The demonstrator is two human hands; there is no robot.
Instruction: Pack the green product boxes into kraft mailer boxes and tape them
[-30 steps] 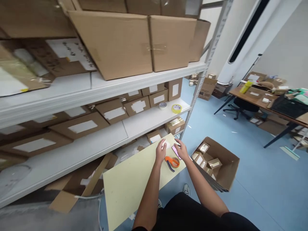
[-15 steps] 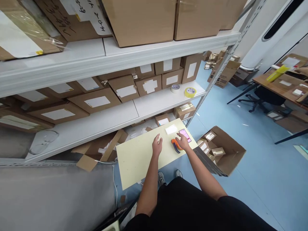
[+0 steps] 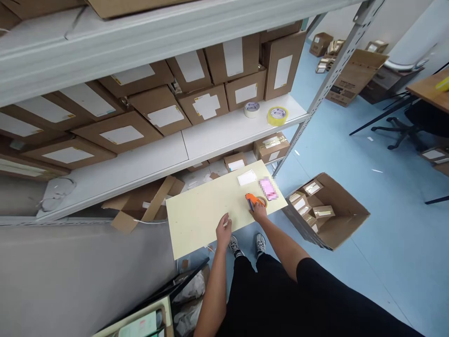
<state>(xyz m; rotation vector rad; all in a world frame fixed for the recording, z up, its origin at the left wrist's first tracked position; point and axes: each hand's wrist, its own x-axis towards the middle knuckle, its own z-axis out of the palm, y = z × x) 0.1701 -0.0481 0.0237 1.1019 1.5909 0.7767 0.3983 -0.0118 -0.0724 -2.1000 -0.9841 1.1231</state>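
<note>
Right hand (image 3: 259, 213) at the near end of the orange tape dispenser (image 3: 251, 198), fingers bent and touching it; whether they close fully round it, cannot tell, the grip side is hidden. Dispenser is on the right part of the pale yellow table (image 3: 196, 217), blue edge toward the left, tape roll partly visible beside the fingers. Left hand (image 3: 223, 231) over the near table edge, left of the dispenser and apart from it, fingers loosely spread and half curled. Phone (image 3: 268, 187) with pink screen, pixelated, lies just beyond the dispenser, near the table's right end. White label (image 3: 247, 177) flat to the left of the phone, close to the far edge. Behind the table, a shelf (image 3: 217, 135) with labelled boxes (image 3: 147, 128) in rows; white roll (image 3: 251, 109) and yellow roll (image 3: 277, 115) side by side at its right end. Carton (image 3: 351, 224) on the blue floor (image 3: 393, 243), right of the table, small boxes (image 3: 322, 212) inside. Opened box (image 3: 154, 201) below the shelf, left side, flaps out. Shoes (image 3: 260, 244) under the near edge. Desk (image 3: 430, 91) and black chair (image 3: 423, 117) far right.
</note>
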